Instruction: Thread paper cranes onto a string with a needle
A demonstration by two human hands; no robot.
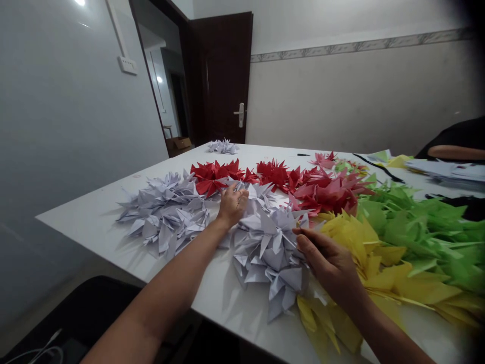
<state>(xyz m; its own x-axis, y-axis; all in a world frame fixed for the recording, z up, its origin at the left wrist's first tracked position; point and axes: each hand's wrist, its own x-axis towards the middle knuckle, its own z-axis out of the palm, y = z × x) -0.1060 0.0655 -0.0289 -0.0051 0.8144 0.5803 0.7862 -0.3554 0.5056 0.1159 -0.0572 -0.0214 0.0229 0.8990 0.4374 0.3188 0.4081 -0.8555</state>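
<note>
My left hand [233,203] reaches into the white folded-paper pieces, fingers curled down; what they grip is hidden behind the hand. My right hand [333,258] pinches thumb and forefinger together beside a cluster of white folded-paper pieces [271,247]. Whatever lies in that pinch is too small to make out. These pointed pieces look like paper cranes. Another white pile [166,212] lies to the left of my left hand. Just beyond it are red folded-paper pieces [276,174], with pink ones [329,192] to their right. Yellow pieces [379,273] lie under and around my right forearm.
Green folded-paper pieces [428,227] spread over the right of the white table [94,210]. A small white cluster [223,146] sits at the far edge. Papers [447,167] lie near another person's arm [456,151]. A black chair [87,308] stands at lower left; a dark door [223,76] is behind.
</note>
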